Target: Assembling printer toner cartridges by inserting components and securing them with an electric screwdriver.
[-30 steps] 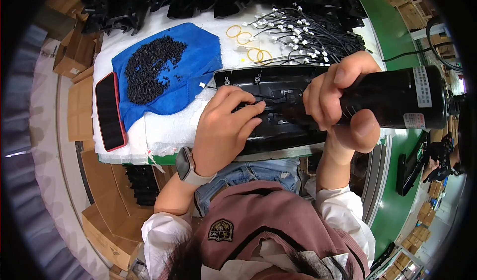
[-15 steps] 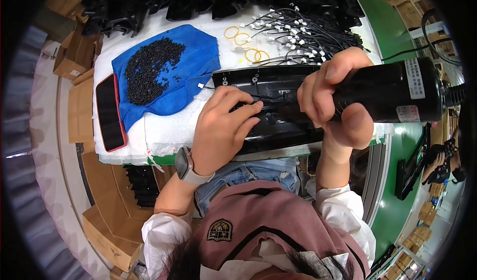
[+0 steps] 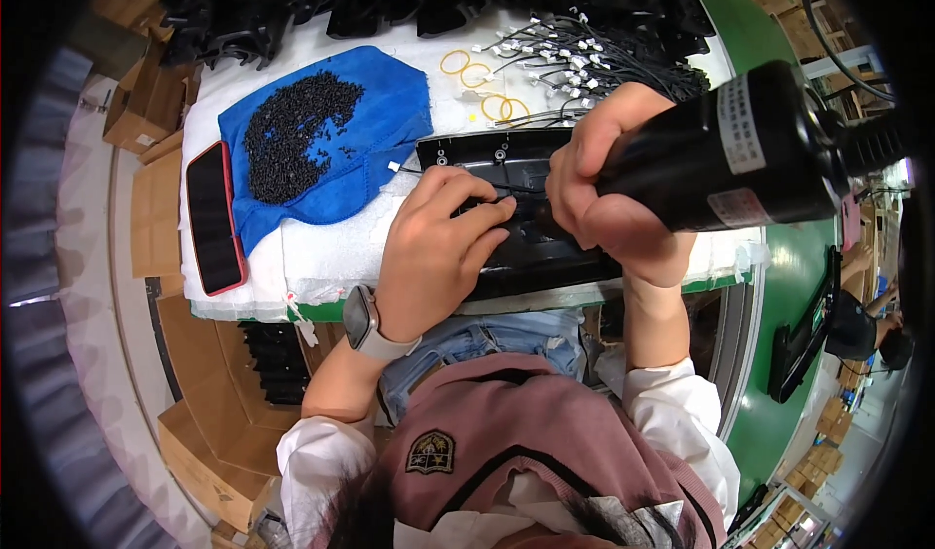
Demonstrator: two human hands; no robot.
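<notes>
A long black plastic panel [image 3: 550,268] lies across the front of the white-covered table. My left hand [image 3: 427,247], with a watch on its wrist, rests on the panel with bent fingers and holds it; whether the fingertips also pin a small part is hidden. Beside that hand a thin black cable ends in a white connector [image 3: 393,167]. My right hand [image 3: 623,184] is wrapped round a thick black electric screwdriver [image 3: 696,164], which tilts with its corded end up to the right. Its tip, over the panel, is hidden behind the hand.
Many small black screws [image 3: 292,140] lie on a blue cloth [image 3: 390,111]; a red-edged phone [image 3: 216,220] is left of it. Yellow rubber bands [image 3: 499,109] and a heap of cables [image 3: 575,57] lie farther back. Black plastic parts [image 3: 429,3] line the far edge.
My right hand has moved left along the panel with the screwdriver, whose corded end now tilts higher. My left hand has stayed in place on the panel.
</notes>
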